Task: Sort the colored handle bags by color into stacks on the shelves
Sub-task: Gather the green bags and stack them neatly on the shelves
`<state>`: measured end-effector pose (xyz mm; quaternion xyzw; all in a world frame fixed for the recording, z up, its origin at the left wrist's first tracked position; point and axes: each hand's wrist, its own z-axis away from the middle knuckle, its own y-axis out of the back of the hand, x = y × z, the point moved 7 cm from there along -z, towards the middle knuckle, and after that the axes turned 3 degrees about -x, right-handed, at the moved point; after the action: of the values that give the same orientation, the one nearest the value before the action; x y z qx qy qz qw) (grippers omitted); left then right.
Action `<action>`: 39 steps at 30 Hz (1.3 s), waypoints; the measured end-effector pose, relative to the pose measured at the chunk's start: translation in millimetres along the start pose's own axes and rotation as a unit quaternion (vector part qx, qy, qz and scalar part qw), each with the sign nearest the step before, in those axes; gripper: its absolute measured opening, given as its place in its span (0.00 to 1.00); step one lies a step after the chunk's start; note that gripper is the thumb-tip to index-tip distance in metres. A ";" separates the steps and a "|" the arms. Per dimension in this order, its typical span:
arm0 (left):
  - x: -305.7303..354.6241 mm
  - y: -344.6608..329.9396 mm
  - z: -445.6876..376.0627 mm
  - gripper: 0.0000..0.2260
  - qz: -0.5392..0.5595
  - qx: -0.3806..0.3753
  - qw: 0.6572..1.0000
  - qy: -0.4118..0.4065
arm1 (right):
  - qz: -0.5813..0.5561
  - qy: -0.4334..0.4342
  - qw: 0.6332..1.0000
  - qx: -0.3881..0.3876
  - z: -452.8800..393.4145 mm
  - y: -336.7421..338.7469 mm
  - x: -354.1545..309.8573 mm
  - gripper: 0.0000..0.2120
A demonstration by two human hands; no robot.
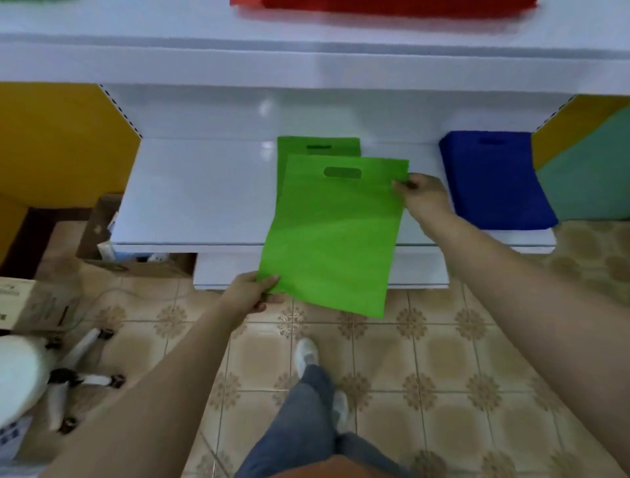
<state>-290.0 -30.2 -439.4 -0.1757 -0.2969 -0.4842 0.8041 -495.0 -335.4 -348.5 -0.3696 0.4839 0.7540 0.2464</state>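
Observation:
I hold a flat green handle bag point(332, 235) stretched between both hands, above the front edge of the white lower shelf point(204, 191). My left hand point(250, 293) pinches its near left corner. My right hand point(422, 196) pinches its right edge near the top. Behind it, another green bag point(318, 146) lies on the shelf, mostly hidden by the held one. A stack of blue bags point(494, 177) lies at the right end of the same shelf. Red bags point(399, 4) lie on the upper shelf.
Cardboard boxes point(102, 239) stand on the tiled floor at the left, under and beside the shelf. A white wheeled chair base point(68, 375) is at lower left. My legs and white shoes point(306, 355) are on the floor below the bag.

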 end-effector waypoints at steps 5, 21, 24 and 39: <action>15.9 -1.1 -57.7 0.06 0.067 0.017 0.997 0.020 | -0.057 -0.093 0.993 -0.043 -73.7 -31.3 20.5 0.11; 74.0 -12.1 -206.1 0.07 0.017 0.144 0.988 -0.049 | 0.208 -0.076 0.959 -0.175 -174.1 -133.9 80.1 0.34; 80.1 -16.1 -206.9 0.16 -0.208 0.208 0.953 -0.072 | 0.307 -0.048 0.935 -0.168 -158.3 -146.6 110.2 0.37; 81.0 -34.2 -223.7 0.28 -0.488 0.294 0.811 -0.134 | 0.303 0.043 0.940 -0.152 -179.2 -157.6 103.2 0.20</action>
<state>-222.7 -228.4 -557.5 0.1733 -0.5768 -0.6741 0.4277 -385.4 -432.7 -563.2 -0.2711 0.4628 0.8408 -0.0736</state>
